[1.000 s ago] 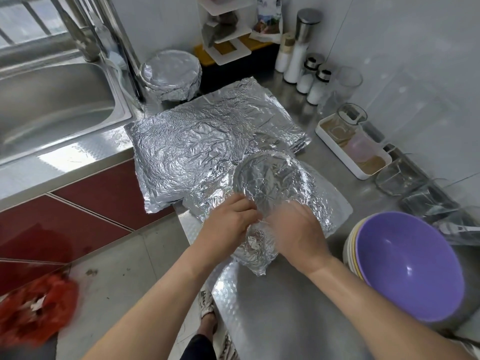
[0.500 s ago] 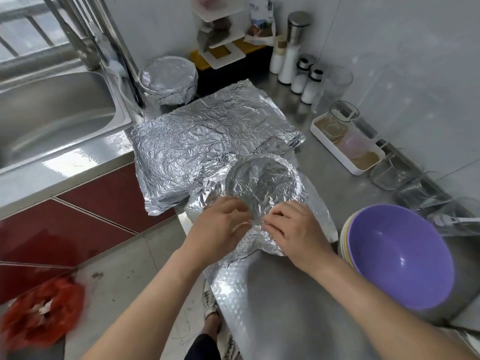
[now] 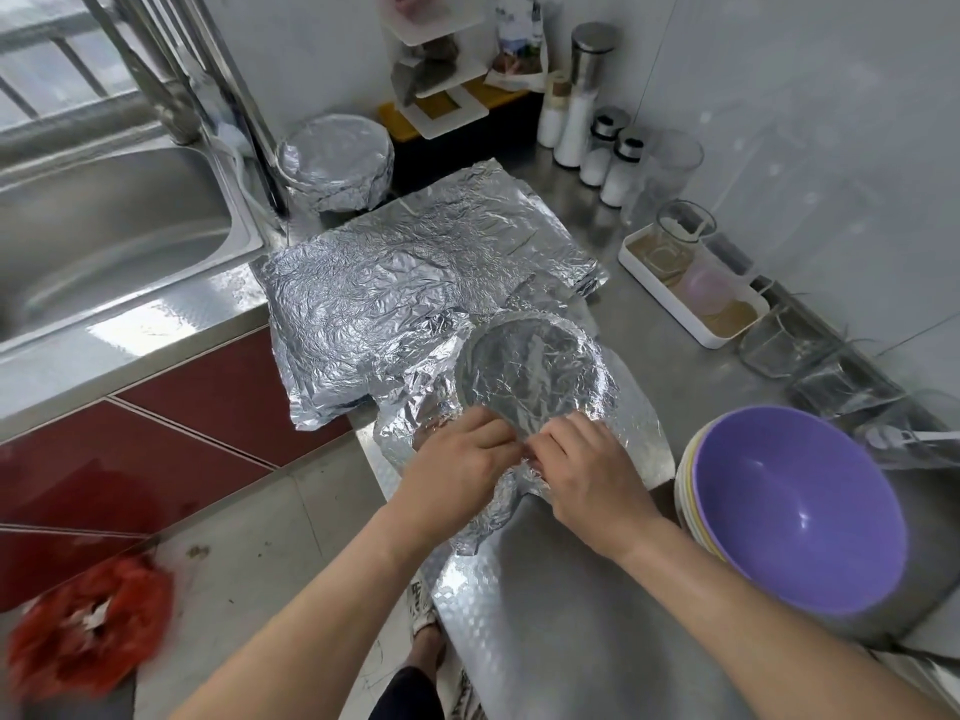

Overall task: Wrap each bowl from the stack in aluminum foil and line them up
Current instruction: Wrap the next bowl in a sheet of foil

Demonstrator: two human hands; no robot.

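A bowl (image 3: 532,368) is covered with crinkled silver foil (image 3: 410,413) in the middle of the surface (image 3: 571,615). The near edge of the foil is pinched by the left hand (image 3: 457,475) and the right hand (image 3: 587,480). More foil sheets (image 3: 405,283) are laid flat just behind it, to the left. One wrapped bowl (image 3: 335,161) is stood far off on the left. A stack of bowls (image 3: 795,511), with a purple one on top, is kept open side up at the near right.

Foil (image 3: 530,366) hides the bowl under it completely, so its colour cannot be told. The fingertips of the left hand (image 3: 457,470) and the right hand (image 3: 587,475) disappear into the foil's folds. The red bag (image 3: 88,621) on the floor is blurred. The sink (image 3: 104,236) is cut off by the left edge.
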